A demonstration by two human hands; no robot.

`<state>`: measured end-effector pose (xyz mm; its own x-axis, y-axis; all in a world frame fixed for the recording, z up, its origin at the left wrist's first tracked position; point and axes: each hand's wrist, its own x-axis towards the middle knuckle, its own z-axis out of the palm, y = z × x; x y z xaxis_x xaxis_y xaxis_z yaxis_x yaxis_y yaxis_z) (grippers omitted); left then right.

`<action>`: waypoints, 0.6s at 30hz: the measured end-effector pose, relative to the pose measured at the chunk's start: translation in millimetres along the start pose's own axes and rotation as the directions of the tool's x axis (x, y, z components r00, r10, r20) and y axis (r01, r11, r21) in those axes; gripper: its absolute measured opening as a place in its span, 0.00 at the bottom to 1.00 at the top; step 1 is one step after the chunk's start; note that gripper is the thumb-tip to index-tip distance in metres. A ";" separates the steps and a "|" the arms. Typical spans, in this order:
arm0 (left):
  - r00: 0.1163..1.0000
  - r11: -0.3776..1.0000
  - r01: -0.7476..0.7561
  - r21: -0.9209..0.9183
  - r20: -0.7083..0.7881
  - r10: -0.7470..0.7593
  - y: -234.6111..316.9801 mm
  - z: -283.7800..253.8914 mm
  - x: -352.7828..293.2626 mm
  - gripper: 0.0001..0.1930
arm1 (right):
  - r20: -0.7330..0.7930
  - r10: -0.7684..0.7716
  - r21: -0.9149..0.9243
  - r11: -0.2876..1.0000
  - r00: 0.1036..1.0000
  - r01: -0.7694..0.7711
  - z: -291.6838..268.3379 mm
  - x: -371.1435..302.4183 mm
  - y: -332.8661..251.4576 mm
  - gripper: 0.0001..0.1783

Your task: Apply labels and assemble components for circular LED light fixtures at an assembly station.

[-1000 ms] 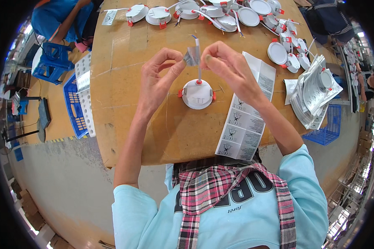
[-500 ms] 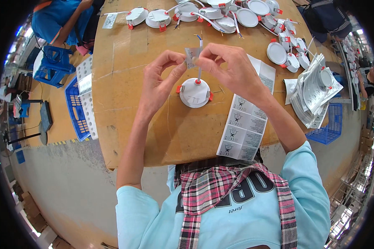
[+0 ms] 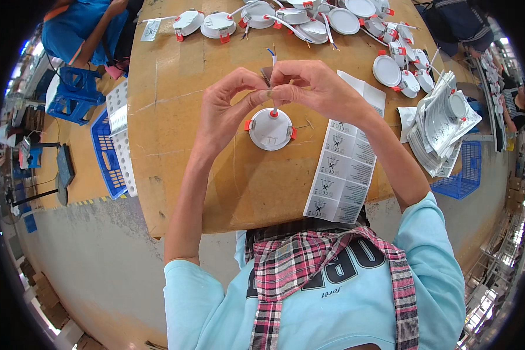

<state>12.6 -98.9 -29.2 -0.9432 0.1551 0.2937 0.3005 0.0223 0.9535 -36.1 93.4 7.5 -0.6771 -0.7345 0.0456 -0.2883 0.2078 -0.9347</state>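
Note:
A round white downlight [image 3: 270,130] with red spring clips lies on the brown table in front of me. Its white cable [image 3: 275,60] runs away from me, ending in bare coloured wires. Both thumbs and forefingers meet at this cable, pinching a small silvery label [image 3: 266,73] folded at it. My left hand [image 3: 230,111] is closed on the label's left side. My right hand [image 3: 318,90] closes on the label and cable from the right; its fingers hide most of both. A sheet of printed labels [image 3: 341,175] lies under my right forearm.
Several more downlights [image 3: 344,21] crowd the table's far side, cables among them. A single label [image 3: 151,30] lies at the far left. At the right edge stands a stack of label sheets [image 3: 437,128]. Blue baskets [image 3: 106,154] flank the table. Another person [image 3: 79,29] sits at far left.
My hands have come together, and the label that was spread beside the cable is now folded at it, mostly covered by my fingers. The downlight has shifted slightly left.

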 end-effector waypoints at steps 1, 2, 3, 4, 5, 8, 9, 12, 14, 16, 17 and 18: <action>0.999 0.997 0.031 -0.071 0.015 -0.030 -1.8 -1.6 0.0 0.04 | -0.014 -0.046 0.043 0.998 0.999 0.046 0.8 0.9 3.3 0.12; 0.998 0.988 0.062 -0.141 0.032 -0.058 -2.6 -2.6 -0.2 0.04 | -0.031 -0.091 0.086 0.992 0.995 0.093 1.3 1.5 4.7 0.12; 0.998 0.988 0.061 -0.140 0.031 -0.057 -2.6 -2.7 -0.6 0.04 | -0.029 -0.093 0.086 0.992 0.995 0.095 1.3 1.5 4.4 0.12; 0.997 0.983 0.077 -0.165 0.034 -0.072 -2.0 -2.2 -0.8 0.04 | -0.034 -0.097 0.021 0.995 0.995 0.098 1.2 1.3 4.0 0.12; 0.996 0.977 0.092 -0.190 0.038 -0.087 -1.4 -2.1 -1.1 0.04 | -0.038 -0.102 -0.044 0.994 0.994 0.100 1.1 1.2 3.3 0.11; 0.994 0.976 0.102 -0.195 0.048 -0.094 -1.0 -3.6 -2.8 0.05 | -0.034 -0.160 -0.103 0.982 0.987 0.155 -0.1 0.9 0.2 0.10; 0.994 0.976 0.101 -0.195 0.049 -0.093 -1.5 -4.4 -3.3 0.05 | -0.035 -0.160 -0.103 0.982 0.986 0.156 0.0 0.9 0.7 0.10; 0.997 0.993 0.063 -0.102 0.056 -0.058 -0.8 -7.6 -4.3 0.05 | -0.037 -0.260 -0.193 0.949 0.965 0.248 -1.8 0.7 1.0 0.08; 0.999 0.997 0.022 -0.080 0.026 -0.020 1.8 -9.8 -5.1 0.03 | 0.003 -0.202 -0.182 0.963 0.979 0.199 -7.5 -1.6 -0.9 0.06; 0.999 0.996 0.027 -0.083 0.031 -0.024 1.7 -10.5 -6.5 0.03 | 0.002 -0.193 -0.198 0.962 0.981 0.189 -9.0 -5.4 -2.9 0.05; 0.999 0.996 0.032 -0.086 0.035 -0.029 1.2 -10.7 -7.0 0.03 | 0.003 -0.183 -0.212 0.960 0.983 0.180 -8.5 -6.8 -3.8 0.05; 0.999 0.996 0.032 -0.085 0.034 -0.029 0.0 -10.9 -7.3 0.03 | 0.003 -0.184 -0.213 0.960 0.983 0.181 -7.3 -7.7 -3.9 0.05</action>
<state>18.0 -110.7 -30.6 -0.9462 0.1879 0.2636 0.2574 -0.0571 0.9646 -34.8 103.0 13.3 -0.6102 -0.7623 0.2158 -0.5431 0.2042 -0.8144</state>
